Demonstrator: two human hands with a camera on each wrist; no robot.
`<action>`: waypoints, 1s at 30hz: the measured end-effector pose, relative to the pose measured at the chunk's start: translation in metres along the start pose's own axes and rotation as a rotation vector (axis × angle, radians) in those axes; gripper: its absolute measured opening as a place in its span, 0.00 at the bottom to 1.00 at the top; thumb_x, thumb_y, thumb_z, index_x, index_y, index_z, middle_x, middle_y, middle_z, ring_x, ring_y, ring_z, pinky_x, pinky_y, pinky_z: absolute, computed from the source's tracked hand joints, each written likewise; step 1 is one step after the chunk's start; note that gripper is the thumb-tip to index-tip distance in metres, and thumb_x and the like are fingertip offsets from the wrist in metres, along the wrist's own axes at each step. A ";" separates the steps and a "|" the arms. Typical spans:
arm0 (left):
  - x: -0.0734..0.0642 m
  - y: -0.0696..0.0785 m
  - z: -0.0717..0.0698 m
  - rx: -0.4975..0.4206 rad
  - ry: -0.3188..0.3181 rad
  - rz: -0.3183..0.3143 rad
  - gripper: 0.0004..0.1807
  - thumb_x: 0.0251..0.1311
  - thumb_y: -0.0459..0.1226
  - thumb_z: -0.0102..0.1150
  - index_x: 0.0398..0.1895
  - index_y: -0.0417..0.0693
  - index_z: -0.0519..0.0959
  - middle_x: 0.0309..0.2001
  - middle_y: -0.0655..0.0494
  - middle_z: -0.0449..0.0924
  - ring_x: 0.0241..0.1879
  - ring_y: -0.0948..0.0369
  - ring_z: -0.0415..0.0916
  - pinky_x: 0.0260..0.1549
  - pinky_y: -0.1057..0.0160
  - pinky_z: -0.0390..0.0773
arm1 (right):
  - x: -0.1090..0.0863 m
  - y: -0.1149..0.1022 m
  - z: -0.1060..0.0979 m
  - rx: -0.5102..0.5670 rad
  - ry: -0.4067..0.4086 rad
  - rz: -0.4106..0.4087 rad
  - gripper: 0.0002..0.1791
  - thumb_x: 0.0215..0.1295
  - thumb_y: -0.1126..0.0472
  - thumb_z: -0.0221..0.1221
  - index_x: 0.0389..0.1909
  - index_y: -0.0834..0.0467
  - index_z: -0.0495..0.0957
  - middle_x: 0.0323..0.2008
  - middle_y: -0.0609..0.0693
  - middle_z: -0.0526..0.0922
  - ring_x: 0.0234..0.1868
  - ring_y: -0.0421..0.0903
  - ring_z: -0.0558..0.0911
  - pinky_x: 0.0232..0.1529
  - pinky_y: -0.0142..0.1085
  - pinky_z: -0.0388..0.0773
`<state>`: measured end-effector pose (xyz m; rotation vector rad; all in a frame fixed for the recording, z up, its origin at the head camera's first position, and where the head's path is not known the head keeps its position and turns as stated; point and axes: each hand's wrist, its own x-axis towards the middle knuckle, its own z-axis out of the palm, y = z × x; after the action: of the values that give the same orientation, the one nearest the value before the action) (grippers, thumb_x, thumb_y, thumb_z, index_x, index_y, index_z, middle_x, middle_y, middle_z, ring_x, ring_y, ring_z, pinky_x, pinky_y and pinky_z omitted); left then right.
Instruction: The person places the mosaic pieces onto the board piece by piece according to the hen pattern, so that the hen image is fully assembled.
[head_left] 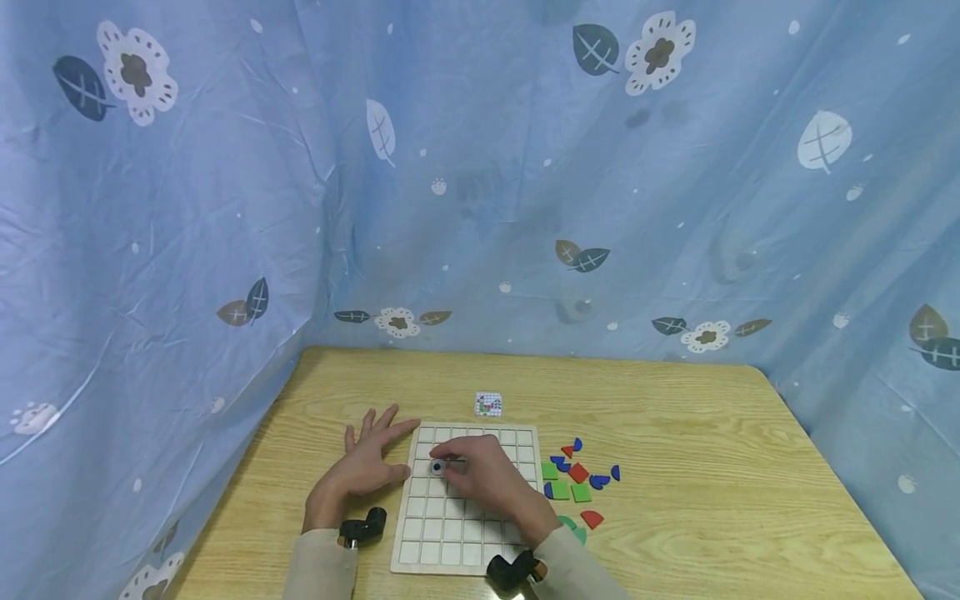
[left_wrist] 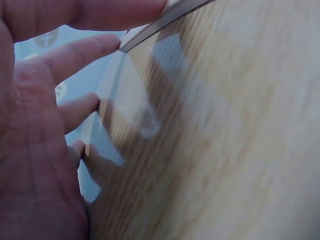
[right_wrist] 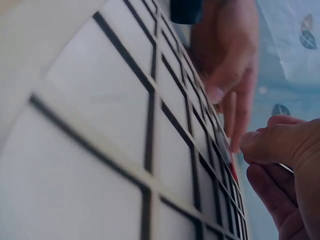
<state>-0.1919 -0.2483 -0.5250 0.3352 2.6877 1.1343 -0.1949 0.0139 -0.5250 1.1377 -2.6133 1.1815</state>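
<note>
A white grid board (head_left: 452,531) with raised lines between square cells lies on the wooden table. My left hand (head_left: 362,467) is at its left side, fingers spread; thumb and index finger touch the board's edge (left_wrist: 167,22) in the left wrist view. Over the upper left cells, my right hand (head_left: 487,477) pinches a small white tile with a dark dot (head_left: 438,467) between thumb and fingertips. From the right wrist, the thumb and fingers (right_wrist: 272,145) appear close above the board (right_wrist: 95,95), and the tile is mostly hidden there.
Right of the board lie loose flat pieces: green squares (head_left: 581,492), a red square (head_left: 578,472), blue half-rounds (head_left: 616,472) and a red quarter-round (head_left: 592,519). Behind the board is a small pattern card (head_left: 488,404). A blue curtain (head_left: 480,208) hangs beyond the table (head_left: 712,467).
</note>
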 end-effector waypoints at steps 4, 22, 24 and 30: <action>0.000 0.000 0.000 0.004 0.002 -0.002 0.44 0.60 0.34 0.71 0.82 0.52 0.72 0.90 0.37 0.41 0.87 0.30 0.22 0.75 0.21 0.16 | -0.009 0.002 -0.010 0.067 0.019 0.061 0.16 0.70 0.68 0.70 0.57 0.53 0.91 0.54 0.45 0.94 0.56 0.39 0.91 0.58 0.40 0.89; 0.004 -0.001 0.005 -0.004 -0.011 0.001 0.44 0.59 0.34 0.71 0.83 0.53 0.71 0.90 0.37 0.40 0.87 0.30 0.21 0.74 0.21 0.15 | -0.116 0.033 -0.087 0.232 0.171 0.249 0.17 0.69 0.61 0.74 0.57 0.58 0.90 0.54 0.52 0.94 0.56 0.42 0.91 0.59 0.45 0.89; 0.004 -0.002 0.004 0.001 -0.013 0.004 0.44 0.60 0.34 0.71 0.83 0.53 0.70 0.90 0.37 0.40 0.87 0.30 0.21 0.74 0.21 0.15 | -0.134 0.037 -0.098 0.249 0.204 0.324 0.17 0.68 0.61 0.75 0.57 0.56 0.91 0.54 0.51 0.94 0.55 0.41 0.91 0.59 0.40 0.88; 0.004 -0.003 0.002 0.011 -0.009 0.005 0.44 0.61 0.34 0.71 0.83 0.52 0.70 0.90 0.37 0.40 0.87 0.29 0.21 0.74 0.21 0.15 | -0.179 0.041 -0.120 0.230 0.284 0.487 0.17 0.66 0.61 0.76 0.55 0.52 0.91 0.52 0.48 0.94 0.54 0.40 0.91 0.57 0.28 0.85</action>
<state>-0.1958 -0.2481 -0.5291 0.3480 2.6875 1.1171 -0.1193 0.2205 -0.5250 0.3061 -2.6472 1.6191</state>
